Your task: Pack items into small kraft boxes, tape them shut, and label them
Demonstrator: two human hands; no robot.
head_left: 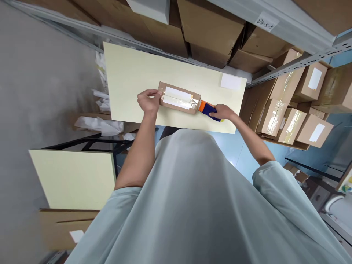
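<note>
A small, long cardboard box [179,111] lies on the pale yellow tabletop [132,73]. White paper covers part of its top, and clear shiny tape runs lengthwise over it. At the box's left end, my left hand [149,102] grips the edge between thumb and fingers. My right hand [222,112] is closed around a blue and orange tape dispenser [208,109]. The orange front of the dispenser is at the box's right end; whether it touches the cardboard I cannot tell.
A white paper [230,81] lies at the tabletop's right. Large cartons [211,27] stand on the metal shelf behind. Taped boxes [291,126] are stacked at the right. Crumpled white wrapping [103,124] and another pale board [74,178] are at the left.
</note>
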